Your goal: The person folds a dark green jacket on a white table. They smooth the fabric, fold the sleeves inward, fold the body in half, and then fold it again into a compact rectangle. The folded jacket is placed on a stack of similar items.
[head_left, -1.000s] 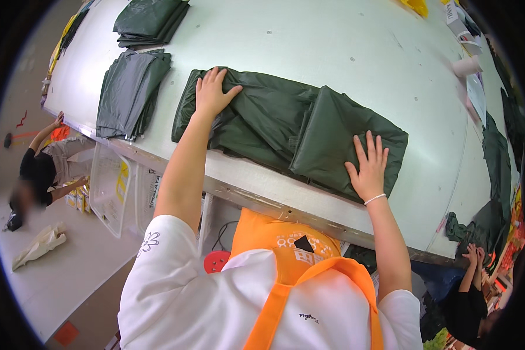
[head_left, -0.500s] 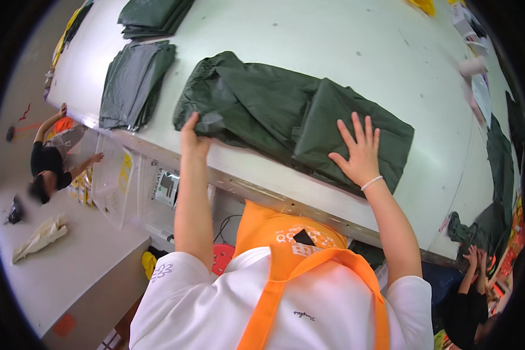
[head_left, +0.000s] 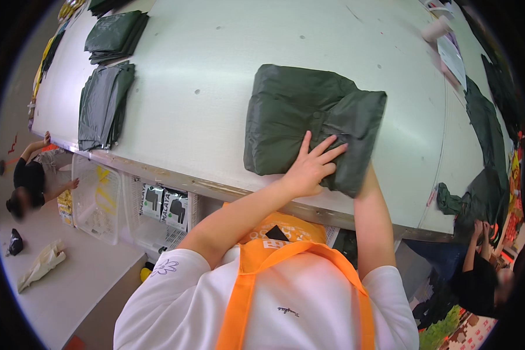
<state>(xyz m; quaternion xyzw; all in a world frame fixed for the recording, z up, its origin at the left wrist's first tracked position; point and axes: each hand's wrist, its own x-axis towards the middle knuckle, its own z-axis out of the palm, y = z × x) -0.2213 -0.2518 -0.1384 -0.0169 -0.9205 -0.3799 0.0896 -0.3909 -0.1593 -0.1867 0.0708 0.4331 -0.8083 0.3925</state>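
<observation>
A dark green garment (head_left: pixel 291 116) of smooth, thin cloth lies folded into a compact bundle near the table's front edge. A round snap shows on its upper layer, beside a small striped patch. My left hand (head_left: pixel 312 166) rests on the garment with its fingers spread, close to that patch. At the garment's right side, my right hand (head_left: pixel 366 182) goes in behind a blurred, raised flap. The cloth hides its fingers, so their grip cannot be seen.
Stacks of folded dark green pieces (head_left: pixel 105 105) lie on the left of the white table (head_left: pixel 198 128). Below its front edge stands a clear bin (head_left: pixel 96 204). A white roll (head_left: pixel 436 28) sits at the far right. People work at both sides.
The garment's left part has been folded over to the right, making the bundle shorter. My left hand has moved right onto it; my right hand has slipped behind the right flap.
</observation>
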